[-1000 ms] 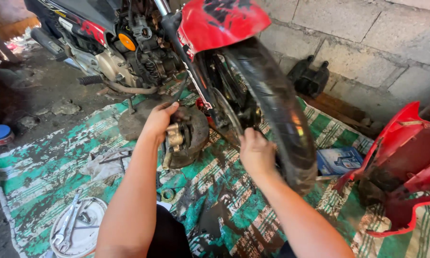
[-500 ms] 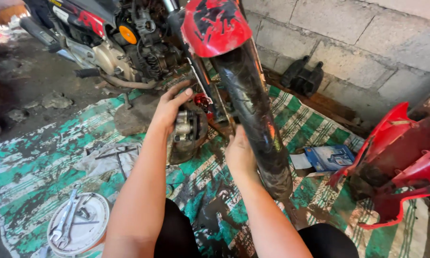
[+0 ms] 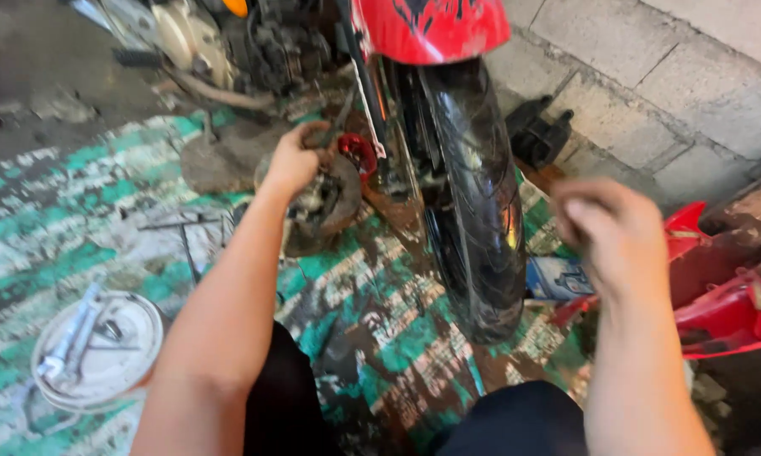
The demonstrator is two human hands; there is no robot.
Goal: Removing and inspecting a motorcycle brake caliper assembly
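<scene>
Grey concrete-block wall (image 3: 651, 93) fills the upper right of the frame, and a stained green-and-white woven mat (image 3: 51, 211) covers the floor below it. At top centre stands a motorcycle with a red front mudguard (image 3: 431, 29) over a black rubber front tyre (image 3: 478, 194). The left hand (image 3: 296, 160) reaches forward on a straight, extended arm, fingers curled over the top of a round, dirty metal brake disc assembly (image 3: 326, 198) left of the tyre, beside a small red part (image 3: 359, 152). The right hand (image 3: 613, 232) is raised at centre right, well apart from the wheel, blurred; its fingers look loosely curled and I cannot tell whether it holds anything. A round white lid with metal tools (image 3: 97, 346) lies at lower left.
</scene>
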